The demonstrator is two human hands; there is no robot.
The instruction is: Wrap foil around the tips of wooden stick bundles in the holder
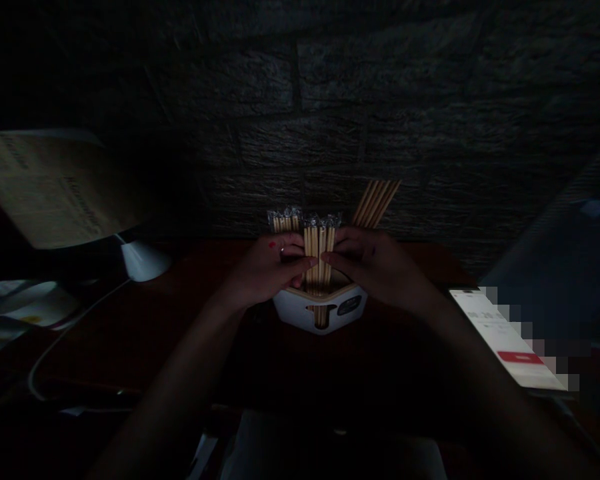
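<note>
White box (293, 316) sits just below grip; stick ends show thru front cutout, so wrapped bundle (314, 241) looks mostly in, release not done yet. L hand (267, 270) + R hand (380, 263) pinch bundle btwn them. 2nd bundle (287, 223) behind L fingers, bare-looking sticks (377, 202) behind R; stone wall (260, 153) beyond.

Box (291, 312) holds chopsticks (315, 241), lamp (65, 190) left, phone (497, 337) right.

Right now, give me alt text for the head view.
A person's left hand and right hand grip clear-wrapped wooden sticks standing in a white holder on a dimly lit table. A lamp is at left, a lit phone at right, a block wall behind.
</note>
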